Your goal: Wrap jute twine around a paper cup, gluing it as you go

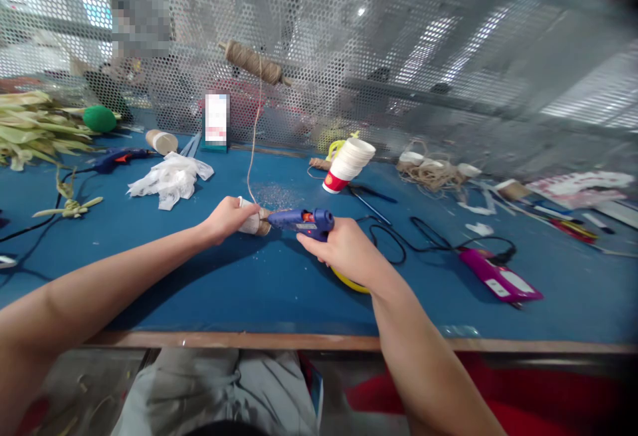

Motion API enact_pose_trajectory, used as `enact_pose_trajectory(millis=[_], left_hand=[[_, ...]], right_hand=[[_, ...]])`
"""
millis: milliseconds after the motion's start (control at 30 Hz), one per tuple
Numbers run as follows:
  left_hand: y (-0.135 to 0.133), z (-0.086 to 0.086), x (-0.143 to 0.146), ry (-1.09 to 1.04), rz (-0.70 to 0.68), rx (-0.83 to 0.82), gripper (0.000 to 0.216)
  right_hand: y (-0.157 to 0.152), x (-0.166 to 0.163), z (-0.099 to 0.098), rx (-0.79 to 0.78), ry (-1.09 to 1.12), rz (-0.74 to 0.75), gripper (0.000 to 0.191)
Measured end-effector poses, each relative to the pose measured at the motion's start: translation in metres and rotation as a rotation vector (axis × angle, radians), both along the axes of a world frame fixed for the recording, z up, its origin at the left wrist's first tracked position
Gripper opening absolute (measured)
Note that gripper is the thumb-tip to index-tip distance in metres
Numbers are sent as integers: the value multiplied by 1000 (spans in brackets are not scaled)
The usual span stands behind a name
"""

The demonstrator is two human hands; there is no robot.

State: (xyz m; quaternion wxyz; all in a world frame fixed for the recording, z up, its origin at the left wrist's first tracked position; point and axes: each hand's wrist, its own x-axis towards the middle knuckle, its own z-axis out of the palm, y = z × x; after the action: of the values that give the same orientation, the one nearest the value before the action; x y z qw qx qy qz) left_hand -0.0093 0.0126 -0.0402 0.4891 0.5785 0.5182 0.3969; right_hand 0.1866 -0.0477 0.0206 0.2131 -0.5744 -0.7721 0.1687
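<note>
My left hand point(225, 218) is closed around a small paper cup point(253, 222) lying on its side just above the blue table point(189, 270); its end is partly wrapped in brown twine. A strand of twine point(254, 137) runs up from the cup to a twine spool point(252, 62) hung on the mesh wall. My right hand point(343, 244) grips a blue hot glue gun point(304, 220), whose nozzle points left and touches the cup's wrapped end. A yellow ring point(353, 283) shows partly under my right wrist.
A stack of white paper cups point(347, 163) lies tilted behind. White lace point(170, 178), another blue glue gun point(119, 157), a green ball point(100, 118) and dried leaves point(34, 127) sit at the left. A black cord point(428, 243), a magenta tool point(501, 278) and loose twine point(433, 171) lie right.
</note>
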Motion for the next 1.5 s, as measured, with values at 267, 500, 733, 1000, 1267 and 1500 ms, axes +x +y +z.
enact_pose_trajectory(millis=[267, 500, 733, 1000, 1267, 1500], left_hand=[[-5, 0, 1, 73, 1, 70, 30], [-9, 0, 0, 87, -23, 106, 29], [-8, -5, -1, 67, -58, 143, 28], [-9, -4, -1, 98, -78, 191, 28], [-9, -2, -2, 111, -79, 179, 29], [-9, -3, -3, 91, -76, 168, 27]], right_hand=[[3, 1, -2, -18, 48, -36, 23], [6, 1, -2, -90, 97, -67, 23], [9, -1, 2, -141, 98, -81, 22], [14, -1, 1, -186, 112, -77, 22], [9, 1, 4, -209, 156, -66, 25], [13, 0, 2, -181, 159, -47, 24]])
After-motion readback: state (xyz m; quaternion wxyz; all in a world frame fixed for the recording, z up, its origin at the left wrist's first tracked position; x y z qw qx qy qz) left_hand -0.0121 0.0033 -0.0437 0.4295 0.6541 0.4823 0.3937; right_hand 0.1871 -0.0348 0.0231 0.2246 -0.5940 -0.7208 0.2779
